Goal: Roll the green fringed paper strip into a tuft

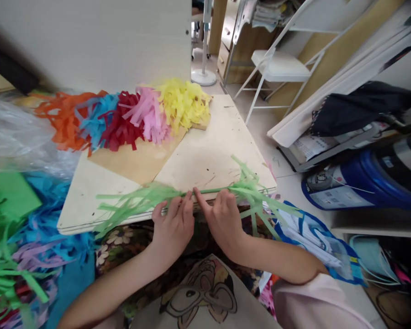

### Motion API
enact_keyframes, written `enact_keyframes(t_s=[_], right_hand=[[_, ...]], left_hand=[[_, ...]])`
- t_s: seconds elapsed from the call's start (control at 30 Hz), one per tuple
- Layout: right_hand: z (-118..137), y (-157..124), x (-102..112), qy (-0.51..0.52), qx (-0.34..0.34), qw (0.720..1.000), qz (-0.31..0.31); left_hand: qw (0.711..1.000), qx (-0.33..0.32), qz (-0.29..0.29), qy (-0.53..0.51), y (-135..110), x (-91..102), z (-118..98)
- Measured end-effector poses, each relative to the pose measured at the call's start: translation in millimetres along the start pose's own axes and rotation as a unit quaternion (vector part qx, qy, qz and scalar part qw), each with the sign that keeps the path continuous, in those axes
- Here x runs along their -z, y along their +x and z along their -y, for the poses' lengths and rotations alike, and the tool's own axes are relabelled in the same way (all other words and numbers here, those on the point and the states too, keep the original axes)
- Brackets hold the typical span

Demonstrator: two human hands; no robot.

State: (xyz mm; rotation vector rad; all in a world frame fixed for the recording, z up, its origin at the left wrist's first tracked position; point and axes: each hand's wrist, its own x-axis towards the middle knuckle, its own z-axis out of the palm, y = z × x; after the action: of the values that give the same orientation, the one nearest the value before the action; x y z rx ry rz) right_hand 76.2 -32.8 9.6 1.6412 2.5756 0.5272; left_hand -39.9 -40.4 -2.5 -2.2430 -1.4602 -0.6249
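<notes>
Lap: a printed cloth with a cartoon figure lies nearest the camera, with flowered fabric beyond it.
Left hand: fingers curled narrow, pinching the green fringe at its twisted middle, right at the board's near edge.
Right hand: fingers pinched together on the same fringe, forefinger tip touching the left hand's fingertips.
Green fringe: a long strip of cut tissue paper lying along the near edge of the board; loose strands fan out to the left over the board and to the right, where they hang off the corner.
Board: pale wood, flat, scuffed, with a brown card sheet lying on its far left part.
Tassels: a row of orange, blue, red, pink and yellow paper fringes across the far side of the board, touching one another.
Left pile: green, blue and purple paper strips heaped beside the board, clear plastic above them.
Right floor: a blue-trimmed bag near the right forearm, a blue drum farther off.
Far: a white folding chair stands beyond the board.
</notes>
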Motion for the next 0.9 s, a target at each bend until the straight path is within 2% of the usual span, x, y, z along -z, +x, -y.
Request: enact_keyframes(t_s=[0.17, 0.33, 0.57, 0.63, 0.77, 0.9], right_hand=[[-20, -5, -2, -0.068, 0.028, 0.997, -0.03], [-41, -7, -6, -0.026, 0.037, 0.997, -0.064], [-44, -14, -16, -0.043, 0.008, 0.993, -0.112], [-45, -16, -18, -0.052, 0.006, 0.991, -0.12], [-48, -16, -21, -0.05, 0.037, 0.987, -0.151], [-53, -20, -15, -0.036, 0.099, 0.98, -0.171]], left_hand=[[0.999, -0.014, -0.014, 0.032, -3, -2.3, -2], [0.998, -0.015, -0.018, 0.054, -4, -2.6, -2], [0.996, -0.026, 0.027, 0.082, 1, 2.6, -7], [0.995, -0.031, 0.024, 0.097, 3, 3.6, -8], [0.995, -0.054, 0.019, 0.079, 7, 4.2, -6], [0.992, -0.103, 0.063, 0.039, 6, 12.0, -2]])
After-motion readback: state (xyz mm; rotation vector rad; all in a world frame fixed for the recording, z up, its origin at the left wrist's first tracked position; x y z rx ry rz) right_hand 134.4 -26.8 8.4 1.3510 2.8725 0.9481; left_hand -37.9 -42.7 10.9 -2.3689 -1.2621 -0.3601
